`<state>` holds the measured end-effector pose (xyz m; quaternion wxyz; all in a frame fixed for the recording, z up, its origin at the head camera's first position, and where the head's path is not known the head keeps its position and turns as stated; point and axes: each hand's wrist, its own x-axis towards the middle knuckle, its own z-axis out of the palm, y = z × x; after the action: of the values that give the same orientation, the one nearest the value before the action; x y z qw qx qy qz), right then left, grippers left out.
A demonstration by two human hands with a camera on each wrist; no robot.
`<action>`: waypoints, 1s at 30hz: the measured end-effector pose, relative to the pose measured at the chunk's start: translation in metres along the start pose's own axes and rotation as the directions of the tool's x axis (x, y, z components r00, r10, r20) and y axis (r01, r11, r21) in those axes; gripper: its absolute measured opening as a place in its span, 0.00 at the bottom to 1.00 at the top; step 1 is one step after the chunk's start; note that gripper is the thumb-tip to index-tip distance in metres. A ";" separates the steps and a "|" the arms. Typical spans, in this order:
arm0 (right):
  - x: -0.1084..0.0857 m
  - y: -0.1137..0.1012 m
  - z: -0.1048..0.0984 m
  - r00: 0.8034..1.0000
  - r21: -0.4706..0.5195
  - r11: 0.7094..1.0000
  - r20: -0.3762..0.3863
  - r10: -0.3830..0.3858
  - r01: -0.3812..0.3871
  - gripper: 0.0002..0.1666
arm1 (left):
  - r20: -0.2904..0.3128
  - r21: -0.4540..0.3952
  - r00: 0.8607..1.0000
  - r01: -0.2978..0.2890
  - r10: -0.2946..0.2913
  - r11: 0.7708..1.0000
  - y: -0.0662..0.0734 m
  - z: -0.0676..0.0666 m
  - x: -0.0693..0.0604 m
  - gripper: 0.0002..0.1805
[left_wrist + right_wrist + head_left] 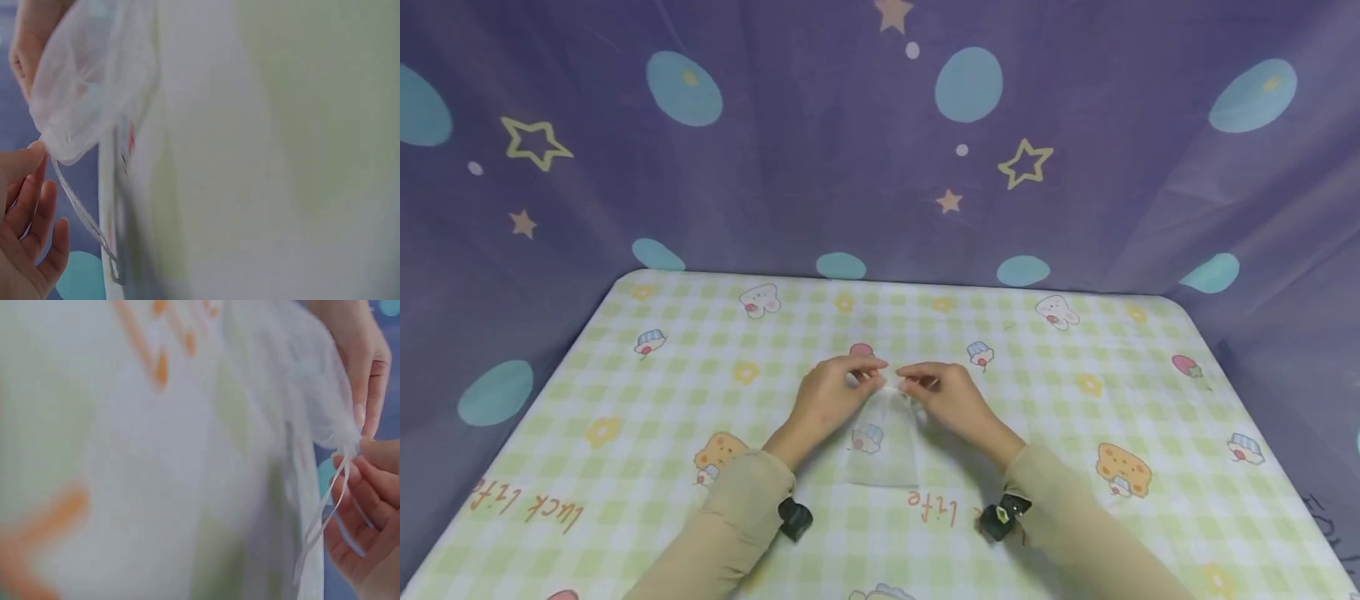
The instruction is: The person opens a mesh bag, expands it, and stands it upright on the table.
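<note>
Super thin stuff here: the drawstring bag (886,460) is a sheer, whitish mesh, soft and crinkly, roughly rectangular with a straight bottom edge. Its cords (320,509) are thin and pale, dangling in narrow loops. Under it is a smooth tablecloth (1037,533) in green-and-white check with cartoon prints, and behind that a purple curtain (865,183) with stars and teal blobs, a bit wrinkly.

Grip-wise, both hands are pinching. Left hand (831,400) sits at about 11 o'clock from the bag's middle, thumb and index finger together at the bag's top, other fingers loosely bent in the left wrist view. Right hand (955,406) is at about 1 o'clock, thumb and fingertips closed on the gathered neck. Can't tell how much of each pinch is mesh and how much is cord. The hands are just beside each other.

The bag itself is at 6 o'clock in the head view, neck towards 12, bottom edge towards 6. It's see-through enough that a cupcake print (867,438) shows through. Wrist views have it bunched at the neck and puffed out below.
</note>
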<state>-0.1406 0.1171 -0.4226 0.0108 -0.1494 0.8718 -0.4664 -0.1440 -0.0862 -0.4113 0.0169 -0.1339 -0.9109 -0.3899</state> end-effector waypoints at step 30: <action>-0.028 -0.031 0.008 0.900 0.387 0.909 -0.434 0.030 0.156 0.07 | -0.158 -0.530 0.972 0.067 -0.176 0.845 0.038 0.009 -0.022 0.10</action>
<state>-0.1050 0.1022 -0.4051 -0.1661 -0.0659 0.7288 -0.6610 -0.1127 -0.0596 -0.3943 0.0469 -0.0356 -0.7713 -0.6338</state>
